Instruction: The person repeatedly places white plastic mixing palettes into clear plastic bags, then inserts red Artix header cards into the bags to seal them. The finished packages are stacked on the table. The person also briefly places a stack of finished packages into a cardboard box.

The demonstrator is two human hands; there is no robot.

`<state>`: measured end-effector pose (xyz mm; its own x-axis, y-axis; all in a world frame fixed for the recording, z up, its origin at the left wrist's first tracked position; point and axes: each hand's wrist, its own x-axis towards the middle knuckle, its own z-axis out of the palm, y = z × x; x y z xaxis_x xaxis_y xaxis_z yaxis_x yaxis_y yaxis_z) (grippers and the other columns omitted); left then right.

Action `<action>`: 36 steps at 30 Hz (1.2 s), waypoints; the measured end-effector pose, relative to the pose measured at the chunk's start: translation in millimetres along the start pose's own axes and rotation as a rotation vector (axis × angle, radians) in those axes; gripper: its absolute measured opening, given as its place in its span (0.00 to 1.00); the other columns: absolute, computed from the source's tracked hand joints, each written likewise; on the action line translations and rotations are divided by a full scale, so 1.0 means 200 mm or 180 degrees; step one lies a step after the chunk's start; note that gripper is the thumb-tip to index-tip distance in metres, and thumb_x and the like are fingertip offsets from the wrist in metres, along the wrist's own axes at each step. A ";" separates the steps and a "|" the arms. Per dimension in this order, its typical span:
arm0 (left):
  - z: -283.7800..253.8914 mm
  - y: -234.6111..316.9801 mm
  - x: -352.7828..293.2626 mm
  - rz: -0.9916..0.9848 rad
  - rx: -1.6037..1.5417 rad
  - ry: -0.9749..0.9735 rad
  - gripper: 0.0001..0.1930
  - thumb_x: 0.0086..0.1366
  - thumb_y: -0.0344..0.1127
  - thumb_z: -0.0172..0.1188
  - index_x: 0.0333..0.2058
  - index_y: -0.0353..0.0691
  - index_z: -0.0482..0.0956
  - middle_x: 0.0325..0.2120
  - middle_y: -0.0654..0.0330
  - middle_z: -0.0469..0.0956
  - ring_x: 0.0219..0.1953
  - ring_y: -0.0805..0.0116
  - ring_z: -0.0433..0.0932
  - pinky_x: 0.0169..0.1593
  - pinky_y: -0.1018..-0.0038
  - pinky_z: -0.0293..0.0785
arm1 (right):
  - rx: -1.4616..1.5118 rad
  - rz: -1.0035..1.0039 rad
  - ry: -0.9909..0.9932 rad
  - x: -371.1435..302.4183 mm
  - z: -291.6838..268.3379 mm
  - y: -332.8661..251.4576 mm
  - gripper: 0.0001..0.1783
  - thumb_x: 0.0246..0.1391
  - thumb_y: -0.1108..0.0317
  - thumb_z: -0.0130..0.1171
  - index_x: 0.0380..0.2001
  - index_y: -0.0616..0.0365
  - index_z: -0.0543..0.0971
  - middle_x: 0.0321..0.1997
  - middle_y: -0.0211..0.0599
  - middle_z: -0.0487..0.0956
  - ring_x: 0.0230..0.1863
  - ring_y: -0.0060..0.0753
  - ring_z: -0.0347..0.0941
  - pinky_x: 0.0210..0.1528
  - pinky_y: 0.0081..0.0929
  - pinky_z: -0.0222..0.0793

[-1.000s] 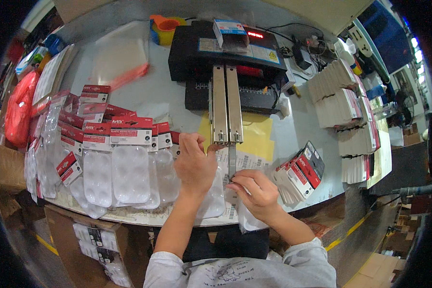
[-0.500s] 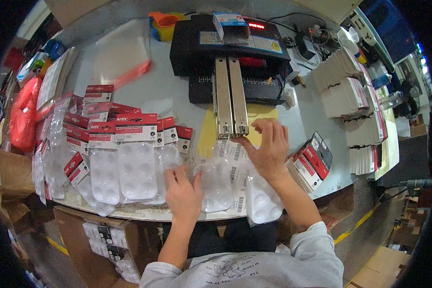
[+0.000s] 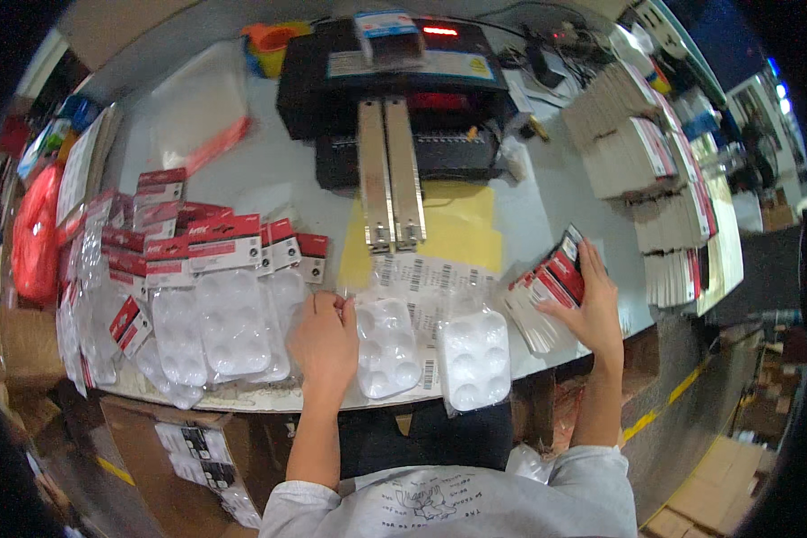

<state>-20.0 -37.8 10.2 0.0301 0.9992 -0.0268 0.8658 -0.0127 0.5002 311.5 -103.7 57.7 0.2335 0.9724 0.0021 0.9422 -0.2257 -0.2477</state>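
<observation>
My left hand (image 3: pixel 325 348) is closed at the table's front edge, fingers curled together; whatever they pinch is hidden. Beside it on the right lies a white plastic mixing palette (image 3: pixel 387 351) in a clear bag. A second bagged palette (image 3: pixel 475 363) lies further right, overhanging the edge. Under both spreads a sheet of barcode labels (image 3: pixel 430 273). My right hand (image 3: pixel 594 309) grips a small stack of red and white header cards (image 3: pixel 547 291), thumb on the near side and fingers over the far side. Left of my left hand is a pile of palettes (image 3: pixel 233 327) bagged with header cards.
A black machine (image 3: pixel 394 81) with two long metal bars (image 3: pixel 390 179) stands at the back, above yellow sheets (image 3: pixel 466 215). Tall card stacks (image 3: pixel 623 152) line the right side. Clear bags (image 3: pixel 202 103) lie back left, near a red bundle (image 3: pixel 40 233). An open carton (image 3: pixel 197 457) stands below.
My right hand has moved from the ends of the metal bars to the card stack on the right. My left hand's fingers have curled closed. The whole view has shifted slightly.
</observation>
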 end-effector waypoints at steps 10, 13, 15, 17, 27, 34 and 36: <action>-0.19 0.00 -0.10 -0.0598 -0.4368 -0.0565 0.06 0.67 0.32 0.46 0.39 0.37 0.65 0.35 0.50 0.79 0.31 0.69 0.79 0.36 0.76 0.75 | 0.0152 -0.0071 0.0283 0.03 -0.02 -0.02 0.68 0.20 0.37 0.71 0.61 0.70 0.54 0.59 0.52 0.67 0.58 0.44 0.65 0.60 0.40 0.48; -0.19 0.05 -0.13 -0.1040 -0.4543 -0.0944 0.08 0.64 0.30 0.50 0.40 0.31 0.70 0.33 0.49 0.80 0.34 0.62 0.80 0.39 0.70 0.77 | 0.0243 0.0039 0.0307 0.04 -0.03 -0.02 0.63 0.22 0.39 0.71 0.59 0.66 0.58 0.56 0.49 0.71 0.55 0.44 0.67 0.60 0.39 0.49; -0.17 0.10 -0.15 -0.1098 -0.4822 -0.1222 0.09 0.61 0.28 0.54 0.38 0.28 0.76 0.33 0.48 0.80 0.34 0.60 0.80 0.41 0.69 0.76 | 0.0311 0.0101 0.0331 0.03 -0.04 -0.04 0.59 0.23 0.40 0.71 0.58 0.64 0.61 0.54 0.47 0.73 0.54 0.44 0.69 0.59 0.38 0.51; -0.16 0.13 -0.17 -0.1011 -0.4594 -0.1299 0.09 0.61 0.26 0.56 0.38 0.27 0.77 0.33 0.48 0.80 0.35 0.64 0.80 0.43 0.73 0.75 | 0.0399 0.0118 0.0393 0.02 -0.05 -0.07 0.55 0.24 0.42 0.72 0.57 0.59 0.65 0.51 0.45 0.75 0.52 0.42 0.70 0.58 0.36 0.53; -0.18 0.13 -0.19 -0.0944 -0.4235 -0.1486 0.14 0.64 0.32 0.54 0.40 0.23 0.76 0.34 0.45 0.80 0.36 0.59 0.80 0.46 0.69 0.74 | 0.1260 0.0664 0.0741 0.02 -0.17 -0.15 0.25 0.31 0.62 0.74 0.37 0.59 0.81 0.28 0.40 0.82 0.27 0.27 0.79 0.35 0.22 0.72; -0.16 0.12 -0.20 -0.0864 -0.4217 -0.1622 0.15 0.64 0.32 0.53 0.40 0.22 0.76 0.34 0.44 0.80 0.37 0.59 0.80 0.46 0.68 0.75 | 0.1171 0.0678 0.0631 0.04 -0.22 -0.12 0.26 0.31 0.65 0.74 0.37 0.66 0.80 0.29 0.38 0.82 0.30 0.22 0.78 0.36 0.20 0.72; -0.15 0.13 -0.20 -0.0965 -0.4347 -0.1707 0.14 0.64 0.32 0.53 0.40 0.22 0.76 0.34 0.45 0.80 0.37 0.60 0.80 0.46 0.68 0.75 | 0.1325 0.0874 0.0607 0.03 -0.23 -0.12 0.25 0.32 0.65 0.74 0.37 0.65 0.80 0.28 0.37 0.82 0.30 0.20 0.77 0.36 0.20 0.72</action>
<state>-14.4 -77.8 50.5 0.3764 0.8211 -0.4292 -0.2397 0.5338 0.8109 302.0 -95.1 107.6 0.5341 0.8440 0.0496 0.6743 -0.3898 -0.6272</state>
